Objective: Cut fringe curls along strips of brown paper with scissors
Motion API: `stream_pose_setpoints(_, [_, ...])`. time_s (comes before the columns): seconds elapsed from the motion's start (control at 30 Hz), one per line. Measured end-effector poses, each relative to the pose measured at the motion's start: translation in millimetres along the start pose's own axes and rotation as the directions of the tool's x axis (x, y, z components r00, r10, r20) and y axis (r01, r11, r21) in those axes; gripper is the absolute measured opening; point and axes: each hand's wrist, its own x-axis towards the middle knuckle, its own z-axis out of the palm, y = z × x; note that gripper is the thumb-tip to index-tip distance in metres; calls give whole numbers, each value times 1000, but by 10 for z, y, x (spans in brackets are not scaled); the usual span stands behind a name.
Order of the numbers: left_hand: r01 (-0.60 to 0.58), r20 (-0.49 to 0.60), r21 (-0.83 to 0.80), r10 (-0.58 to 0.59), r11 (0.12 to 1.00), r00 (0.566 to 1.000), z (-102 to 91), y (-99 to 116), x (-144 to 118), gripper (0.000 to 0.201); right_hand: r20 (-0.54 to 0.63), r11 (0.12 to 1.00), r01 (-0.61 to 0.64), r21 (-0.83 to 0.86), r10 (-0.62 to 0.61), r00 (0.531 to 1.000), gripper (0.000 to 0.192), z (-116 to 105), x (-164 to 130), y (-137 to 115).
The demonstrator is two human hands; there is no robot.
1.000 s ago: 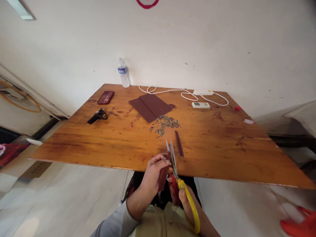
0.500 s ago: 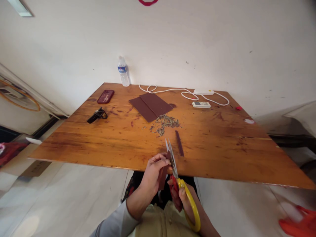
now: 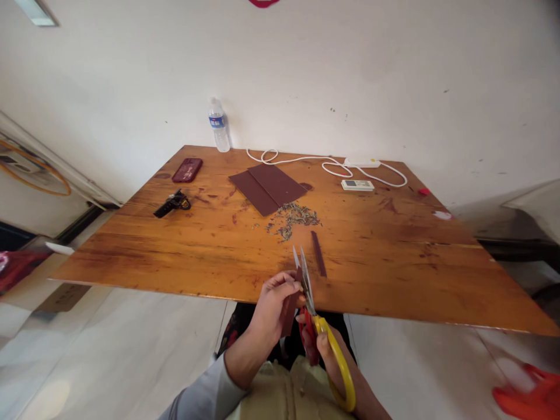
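My left hand (image 3: 272, 309) pinches a narrow dark brown strip of paper (image 3: 290, 306) at the near edge of the wooden table (image 3: 184, 256). My right hand (image 3: 326, 359) grips yellow-and-red scissors (image 3: 321, 335), whose slightly parted blades straddle the strip's top end. A cut brown strip (image 3: 318, 253) lies on the table just beyond the blades. Farther back sit a pile of small grey-green bits (image 3: 294, 217) and brown paper sheets (image 3: 266, 188).
A water bottle (image 3: 217, 126) stands at the wall. A dark red phone (image 3: 187, 170) and a black tool (image 3: 171, 204) lie at the left. A white cable (image 3: 306, 160), power strip (image 3: 361, 163) and remote (image 3: 357, 185) lie at the back right. Something orange (image 3: 531, 396) lies on the floor at right.
The hands and scissors have hardly moved; the view has tilted very slightly. Nothing on the table has shifted.
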Motion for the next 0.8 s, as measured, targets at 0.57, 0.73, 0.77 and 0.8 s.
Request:
stream_pose_setpoints(0.57, [13,5,6,-13,1000,1000,-16,-9,11,21,54,993,2,120,-8,998,81,45,29,-90])
stream_pose_setpoints(0.73, [5,7,10,-5,1000,1000,-7,-9,16,23,69,998,6,60,-10,998,83,-14,36,0])
stream_pose_setpoints(0.77, [7,7,11,-7,1000,1000,-7,-7,15,23,75,998,8,54,-12,997,82,-26,33,17])
stream_pose_setpoints(0.8, [9,7,11,-9,1000,1000,-7,-4,14,23,75,999,9,53,-13,997,81,-35,29,30])
